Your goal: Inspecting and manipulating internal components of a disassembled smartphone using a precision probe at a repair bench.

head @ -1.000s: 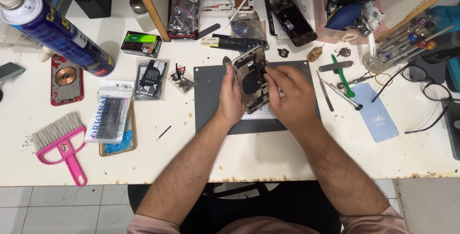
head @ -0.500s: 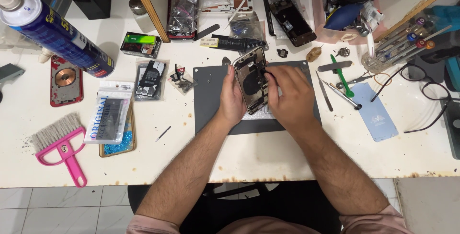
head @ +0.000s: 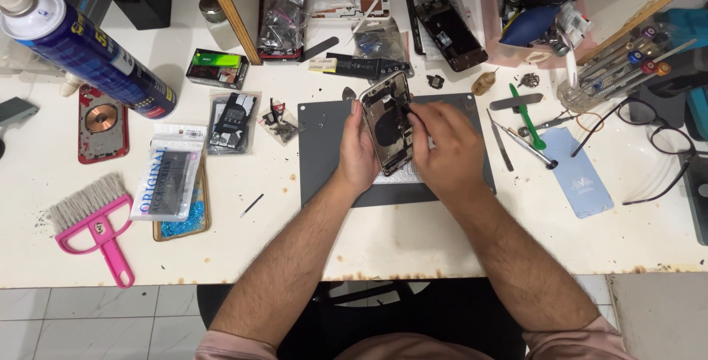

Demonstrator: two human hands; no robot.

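Head cam looking straight down at a pretty messy repair bench. Left hand (head: 359, 155) is wrapped around the left edge of an opened phone body (head: 389, 122), fingers curled shut on it, holding it tilted up off the dark grey work mat (head: 321, 146). Right hand (head: 448, 150) sits on the other side of the phone with its fingertips pinched together right on the phone's insides; can't tell if there's a tiny part or tool between them, too small to see. So the phone is basically sandwiched between both hands, over the middle of the mat.

Just right of the right hand there's a pair of tweezers (head: 501, 142), a green pry tool (head: 528, 116) and a screwdriver (head: 528, 146), with a light blue phone back panel (head: 582, 172) a bit further out. Left of the left hand, off the mat, are a few bagged spare parts (head: 230, 120), and well away on that side a pink brush (head: 96, 223) and a blue spray can (head: 88, 54). Beyond the phone, past the top of the mat, lies another dark phone (head: 450, 32).
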